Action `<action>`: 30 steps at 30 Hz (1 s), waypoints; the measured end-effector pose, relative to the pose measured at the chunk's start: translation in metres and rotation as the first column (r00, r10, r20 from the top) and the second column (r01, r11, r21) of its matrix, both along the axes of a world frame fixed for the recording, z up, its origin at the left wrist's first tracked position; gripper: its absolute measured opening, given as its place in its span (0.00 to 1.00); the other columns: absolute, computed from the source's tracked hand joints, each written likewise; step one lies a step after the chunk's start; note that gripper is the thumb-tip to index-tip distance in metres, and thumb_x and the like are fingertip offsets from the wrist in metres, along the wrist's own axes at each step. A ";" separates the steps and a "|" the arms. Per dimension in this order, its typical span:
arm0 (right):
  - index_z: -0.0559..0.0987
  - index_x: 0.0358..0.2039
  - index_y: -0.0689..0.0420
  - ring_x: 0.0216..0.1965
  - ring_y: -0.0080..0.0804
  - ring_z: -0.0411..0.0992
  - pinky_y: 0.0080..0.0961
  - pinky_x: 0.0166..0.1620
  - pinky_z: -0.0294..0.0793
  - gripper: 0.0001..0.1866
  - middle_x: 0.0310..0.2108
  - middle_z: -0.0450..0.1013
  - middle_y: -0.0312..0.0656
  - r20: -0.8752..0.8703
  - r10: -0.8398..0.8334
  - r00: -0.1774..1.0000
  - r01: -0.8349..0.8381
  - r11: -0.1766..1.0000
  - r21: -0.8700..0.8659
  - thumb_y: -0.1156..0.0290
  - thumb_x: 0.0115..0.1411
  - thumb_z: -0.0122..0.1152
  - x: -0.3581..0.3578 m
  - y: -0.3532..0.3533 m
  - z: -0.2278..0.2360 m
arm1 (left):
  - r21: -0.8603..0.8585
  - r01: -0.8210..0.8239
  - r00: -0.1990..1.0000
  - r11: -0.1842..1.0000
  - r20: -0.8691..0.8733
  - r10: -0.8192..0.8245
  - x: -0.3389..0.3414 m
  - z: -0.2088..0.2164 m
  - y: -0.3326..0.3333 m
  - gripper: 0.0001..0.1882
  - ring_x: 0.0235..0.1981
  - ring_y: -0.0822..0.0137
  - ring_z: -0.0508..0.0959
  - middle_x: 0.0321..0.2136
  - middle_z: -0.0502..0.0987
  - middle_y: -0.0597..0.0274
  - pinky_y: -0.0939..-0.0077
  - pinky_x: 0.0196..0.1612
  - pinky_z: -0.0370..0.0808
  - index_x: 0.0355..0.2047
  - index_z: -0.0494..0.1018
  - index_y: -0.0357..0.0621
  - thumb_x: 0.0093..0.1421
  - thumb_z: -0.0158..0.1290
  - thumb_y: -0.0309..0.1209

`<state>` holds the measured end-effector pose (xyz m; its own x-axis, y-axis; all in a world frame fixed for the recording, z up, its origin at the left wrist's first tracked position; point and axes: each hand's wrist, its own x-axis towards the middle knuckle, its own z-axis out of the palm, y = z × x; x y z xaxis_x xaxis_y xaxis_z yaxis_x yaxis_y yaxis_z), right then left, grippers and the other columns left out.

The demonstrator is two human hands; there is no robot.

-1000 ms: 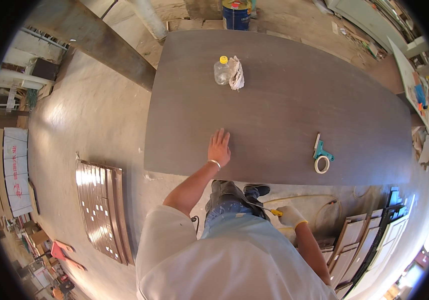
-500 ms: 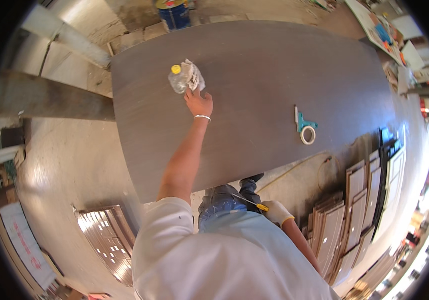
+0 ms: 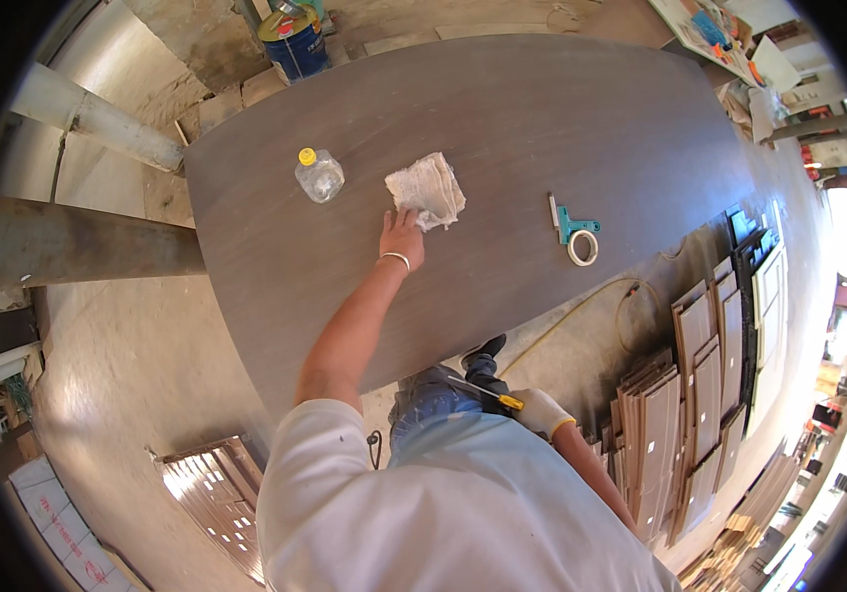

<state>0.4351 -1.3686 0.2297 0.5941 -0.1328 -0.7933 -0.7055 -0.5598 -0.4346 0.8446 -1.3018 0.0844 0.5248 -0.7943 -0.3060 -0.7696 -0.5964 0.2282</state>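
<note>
A pale crumpled rag [image 3: 427,189] is spread beside the bottle on the brown tabletop [image 3: 344,296]. My bare left hand [image 3: 403,240], with a bracelet at the wrist, grips the rag by its near edge; the thumb's hold is partly hidden. Left of the rag stands a clear plastic bottle [image 3: 322,180] with a yellow cap, apart from my hand. Low at my right side, off the table, my gloved right hand [image 3: 539,411] is closed round a screwdriver [image 3: 510,402] with a yellow handle and a thin metal shaft pointing left.
A teal scraper-like tool [image 3: 569,224] and a roll of tape [image 3: 583,249] lie on the table's right part. Brown panels [image 3: 648,424] lean in stacks at the right. A blue bucket [image 3: 295,49] stands beyond the far edge; a steel beam [image 3: 88,244] meets the left edge.
My left hand has brought the rag away from the bottle, rightward and a little nearer, and it has spread out. My right hand still holds the screwdriver. The view has shifted slightly.
</note>
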 end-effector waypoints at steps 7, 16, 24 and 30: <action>0.82 0.39 0.54 0.42 0.57 0.77 0.46 0.47 0.75 0.11 0.37 0.80 0.54 -0.046 -0.009 0.999 0.005 0.997 -0.076 0.66 0.58 0.57 -0.003 0.008 0.005 | 0.016 -0.269 0.963 0.963 0.029 0.269 -0.014 -0.001 -0.001 0.21 0.74 0.38 0.46 0.74 0.48 0.48 0.42 0.72 0.48 0.50 0.80 0.39 0.60 0.51 0.35; 0.83 0.38 0.50 0.42 0.57 0.78 0.49 0.45 0.76 0.13 0.38 0.80 0.53 -0.058 0.001 0.998 -0.012 0.983 -0.182 0.59 0.57 0.58 0.018 0.027 -0.015 | -0.087 -0.697 0.434 0.712 -0.842 0.321 -0.170 -0.013 0.105 0.12 0.22 0.67 0.81 0.28 0.84 0.58 0.70 0.28 0.79 0.37 0.82 0.45 0.63 0.51 0.35; 0.84 0.38 0.50 0.43 0.54 0.79 0.48 0.46 0.77 0.14 0.39 0.81 0.50 -0.030 0.109 0.994 -0.113 0.968 -0.224 0.56 0.59 0.57 0.063 0.049 -0.021 | 0.161 -0.928 0.000 0.336 -0.901 0.434 -0.129 -0.023 0.183 0.11 0.21 0.72 0.80 0.26 0.83 0.60 0.75 0.24 0.78 0.39 0.81 0.42 0.63 0.53 0.34; 0.84 0.39 0.50 0.45 0.51 0.79 0.46 0.48 0.77 0.13 0.41 0.81 0.51 -0.053 0.087 0.995 -0.095 0.980 -0.174 0.60 0.59 0.58 0.045 0.058 -0.004 | -0.313 -0.562 0.812 0.766 -0.383 0.440 -0.046 -0.026 0.122 0.16 0.44 0.59 0.80 0.46 0.80 0.50 0.59 0.45 0.79 0.49 0.78 0.47 0.59 0.54 0.30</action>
